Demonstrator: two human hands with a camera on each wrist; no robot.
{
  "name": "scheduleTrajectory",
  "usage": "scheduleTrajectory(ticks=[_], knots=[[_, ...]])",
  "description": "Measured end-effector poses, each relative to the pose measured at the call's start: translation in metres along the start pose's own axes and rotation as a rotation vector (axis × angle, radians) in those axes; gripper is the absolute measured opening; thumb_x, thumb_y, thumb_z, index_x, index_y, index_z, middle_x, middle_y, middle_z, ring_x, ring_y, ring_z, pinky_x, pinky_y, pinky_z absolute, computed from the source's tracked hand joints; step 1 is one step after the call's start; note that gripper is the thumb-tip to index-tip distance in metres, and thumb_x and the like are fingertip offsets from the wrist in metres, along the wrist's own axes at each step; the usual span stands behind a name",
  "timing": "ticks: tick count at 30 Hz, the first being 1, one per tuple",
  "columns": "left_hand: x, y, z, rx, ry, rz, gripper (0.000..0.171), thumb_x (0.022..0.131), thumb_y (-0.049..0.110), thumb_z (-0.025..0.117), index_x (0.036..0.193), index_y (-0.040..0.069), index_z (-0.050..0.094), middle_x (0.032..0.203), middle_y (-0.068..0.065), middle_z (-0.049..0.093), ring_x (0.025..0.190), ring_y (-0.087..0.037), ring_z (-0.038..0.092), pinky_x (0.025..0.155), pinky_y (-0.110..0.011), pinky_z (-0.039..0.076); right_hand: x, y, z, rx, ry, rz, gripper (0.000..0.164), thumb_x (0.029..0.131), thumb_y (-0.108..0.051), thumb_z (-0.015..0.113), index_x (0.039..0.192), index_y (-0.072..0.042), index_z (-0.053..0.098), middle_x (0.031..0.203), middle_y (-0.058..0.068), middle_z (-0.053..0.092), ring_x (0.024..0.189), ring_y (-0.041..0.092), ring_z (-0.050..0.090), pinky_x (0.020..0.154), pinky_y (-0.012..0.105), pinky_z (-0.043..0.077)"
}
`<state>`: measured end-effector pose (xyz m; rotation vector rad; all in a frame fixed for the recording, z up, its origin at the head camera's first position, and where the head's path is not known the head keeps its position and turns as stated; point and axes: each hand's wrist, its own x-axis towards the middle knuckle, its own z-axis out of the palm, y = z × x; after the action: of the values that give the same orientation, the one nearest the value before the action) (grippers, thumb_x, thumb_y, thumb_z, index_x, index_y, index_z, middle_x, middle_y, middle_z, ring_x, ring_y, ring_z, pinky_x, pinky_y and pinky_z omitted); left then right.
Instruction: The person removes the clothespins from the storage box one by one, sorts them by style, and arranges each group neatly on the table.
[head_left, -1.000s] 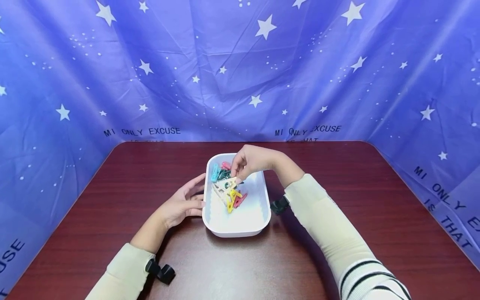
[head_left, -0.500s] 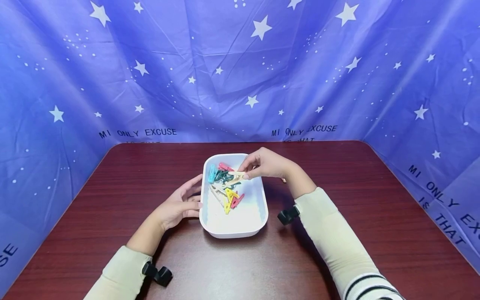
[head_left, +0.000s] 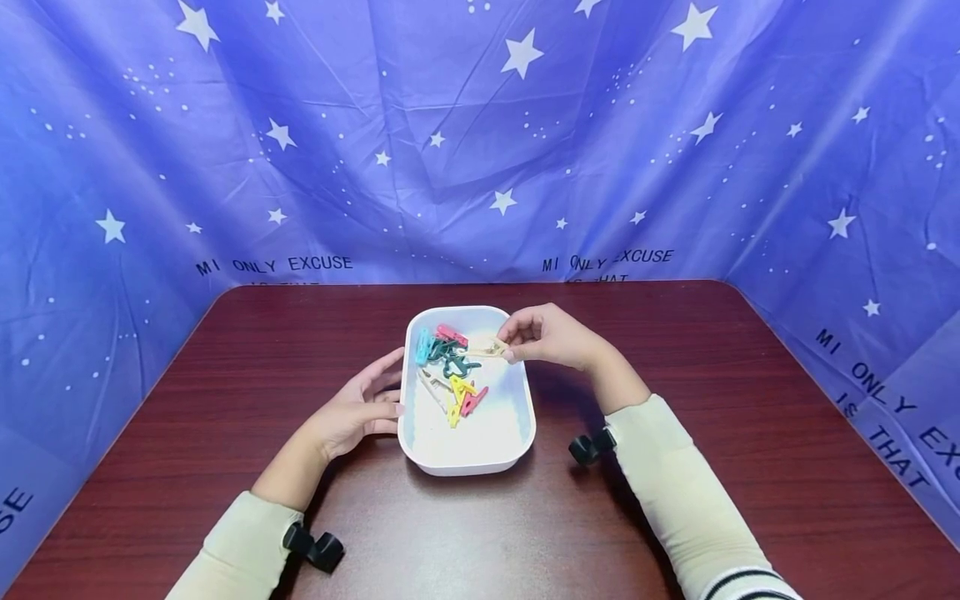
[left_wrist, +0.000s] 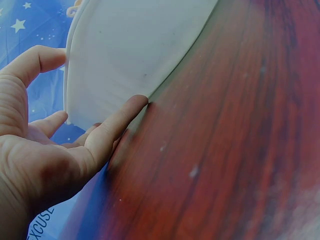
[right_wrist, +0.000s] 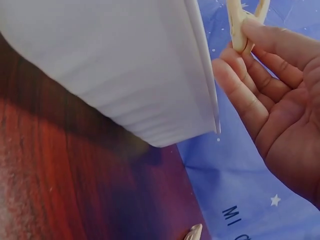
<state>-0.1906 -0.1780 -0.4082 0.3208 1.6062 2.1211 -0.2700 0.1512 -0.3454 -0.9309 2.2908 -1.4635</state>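
A white plastic tray (head_left: 467, 450) holds clothespins: teal (head_left: 423, 347), pinkish red (head_left: 452, 334), dark green (head_left: 456, 367), pale (head_left: 432, 390), yellow (head_left: 455, 408) and red (head_left: 474, 402). Over the tray's right rim, my right hand (head_left: 557, 337) pinches a cream clothespin (head_left: 483, 352) between thumb and fingers. In the right wrist view that clothespin (right_wrist: 237, 32) stands apart from the tray wall, its two prongs spread. My left hand (head_left: 358, 414) touches the tray's left side, its fingers spread along the wall and rim in the left wrist view.
A small beige object (right_wrist: 195, 232) lies on the table at the bottom of the right wrist view; only its tip shows. The dark red wooden table (head_left: 285, 333) ends at a blue starry curtain (head_left: 450, 208) behind. Black wrist devices (head_left: 315, 547) sit on both sleeves.
My right hand has drawn back rightward from the pile toward the tray's right rim, bringing the cream clothespin with it. The left hand stays at the tray's side.
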Motion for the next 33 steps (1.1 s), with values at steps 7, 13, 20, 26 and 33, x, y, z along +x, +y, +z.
scheduleTrajectory(ticks=[7,13,20,26,33], knots=[[0.0,-0.001,0.0,-0.003,0.003,0.0,0.094,0.082,-0.01,0.061,0.158,0.018,0.013,0.155,-0.026,0.016,0.118,-0.033,0.053,0.08,-0.043,0.057,-0.011,0.007,-0.003,0.031,0.096,-0.03,0.023,0.077,0.001,0.078,0.098,0.003,0.067,0.087,0.01,0.067,0.08,0.019,0.063,0.071,0.028,0.056],[0.0,-0.001,0.0,0.002,0.003,0.001,0.094,0.082,-0.01,0.061,0.158,0.018,0.013,0.155,-0.026,0.017,0.119,-0.034,0.052,0.08,-0.043,0.057,-0.022,0.01,-0.007,0.089,0.141,-0.069,0.028,0.078,0.003,0.077,0.104,0.006,0.067,0.088,0.016,0.066,0.081,0.022,0.063,0.071,0.03,0.056],[0.001,0.0,-0.001,0.011,0.008,-0.001,0.093,0.083,-0.011,0.061,0.158,0.019,0.014,0.155,-0.025,0.017,0.119,-0.033,0.052,0.079,-0.042,0.058,-0.033,0.017,-0.014,0.154,0.184,-0.051,0.024,0.082,0.006,0.07,0.104,0.01,0.061,0.084,0.017,0.067,0.077,0.022,0.068,0.056,0.026,0.052],[0.0,0.001,0.0,0.008,0.01,-0.003,0.094,0.082,-0.01,0.062,0.158,0.018,0.014,0.155,-0.025,0.017,0.118,-0.032,0.053,0.079,-0.042,0.058,-0.042,0.026,-0.019,0.171,0.229,-0.052,0.02,0.082,0.008,0.068,0.1,0.01,0.059,0.081,0.007,0.065,0.073,0.018,0.064,0.055,0.024,0.049],[-0.001,0.001,0.001,0.006,0.007,0.001,0.094,0.082,-0.01,0.062,0.158,0.018,0.014,0.155,-0.026,0.017,0.118,-0.032,0.052,0.079,-0.043,0.058,-0.05,0.039,-0.024,0.157,0.3,-0.051,0.018,0.082,0.01,0.067,0.098,0.009,0.059,0.082,0.003,0.065,0.073,0.013,0.059,0.062,0.027,0.053]])
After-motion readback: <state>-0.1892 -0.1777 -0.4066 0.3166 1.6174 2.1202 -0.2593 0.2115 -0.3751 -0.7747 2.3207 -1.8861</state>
